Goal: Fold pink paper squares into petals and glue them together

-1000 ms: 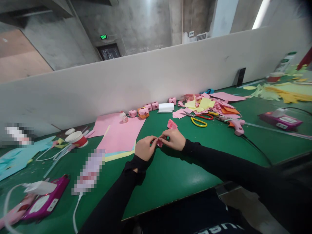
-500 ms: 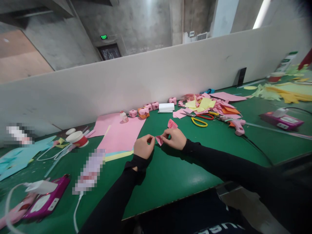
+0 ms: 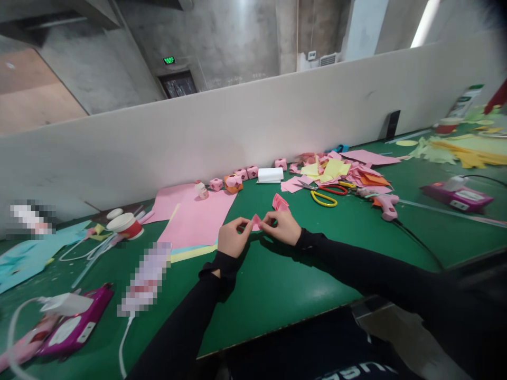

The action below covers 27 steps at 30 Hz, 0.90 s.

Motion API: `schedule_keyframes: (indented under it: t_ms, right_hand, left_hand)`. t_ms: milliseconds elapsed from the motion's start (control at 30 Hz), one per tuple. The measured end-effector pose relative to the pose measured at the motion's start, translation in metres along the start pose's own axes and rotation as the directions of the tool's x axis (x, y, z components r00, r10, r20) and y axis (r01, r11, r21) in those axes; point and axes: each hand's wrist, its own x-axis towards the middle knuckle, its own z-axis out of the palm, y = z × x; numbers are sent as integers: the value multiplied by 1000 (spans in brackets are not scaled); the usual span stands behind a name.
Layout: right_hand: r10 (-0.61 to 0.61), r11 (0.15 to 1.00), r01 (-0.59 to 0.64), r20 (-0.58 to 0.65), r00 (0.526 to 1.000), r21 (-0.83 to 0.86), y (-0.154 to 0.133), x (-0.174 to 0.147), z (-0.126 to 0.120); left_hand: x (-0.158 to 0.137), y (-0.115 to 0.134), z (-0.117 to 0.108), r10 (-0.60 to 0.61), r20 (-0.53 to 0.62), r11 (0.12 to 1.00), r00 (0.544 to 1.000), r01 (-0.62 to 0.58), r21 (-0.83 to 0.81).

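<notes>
Between my two hands is a small pink piece of paper [image 3: 256, 222], pinched at both sides just above the green table. My left hand [image 3: 233, 236] grips its left edge with thumb and forefinger. On its right edge, my right hand [image 3: 283, 227] is closed in a pinch. Just behind my right hand lie pink folded paper pieces [image 3: 280, 202], partly covered by the fingers. Farther back, several pink folded-paper cubes [image 3: 216, 184] line up near the partition, one pink-and-orange paper shape [image 3: 233, 183] among them.
Pink sheets [image 3: 198, 216] lie to the left, near a paper cup [image 3: 125, 226]. Scissors [image 3: 324, 198], a pile of paper scraps [image 3: 336, 168] and a pink glue gun [image 3: 387, 206] are on the right. A white partition [image 3: 237, 126] stands behind. A purple power box [image 3: 77, 322] sits front left.
The pink piece of paper has turned in the fingers and now points upward. My left fingertips have closed on its left side; before, only my right hand visibly held it.
</notes>
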Motion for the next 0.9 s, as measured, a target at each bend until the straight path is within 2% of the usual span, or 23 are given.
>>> schedule_keyframes:
  t_ms: [67,133,333,433,567,733,900]
  right_hand:
    - [-4,1000,4,52,999,-6,2,0,2]
    - [7,1000,-6,52,999,-8,3,0,2]
    - [18,999,-18,-5,1000,-26,-1,1,-1]
    - [-94,989,88,-49,994,-118,-2,0,-4]
    - [-308,923,289,-35,951,-255,-2,1,-8]
    - [-356,870,346,38,934,-351,0,3,-8]
    - [-369,858,345,11,929,-380,2,4,-8]
  left_hand:
    - [-1,-1,0,66,-18,997,998,-65,35]
    - [-1,0,1,100,-19,994,995,-99,37]
    - [-1,-1,1,57,-28,998,998,-58,-11]
    - [-1,-3,1,91,1,994,996,-90,69]
    - [-2,-5,3,180,82,968,980,-191,165]
    - [-3,-4,4,218,81,954,973,-230,195]
    - [-4,-1,3,211,76,953,974,-223,205]
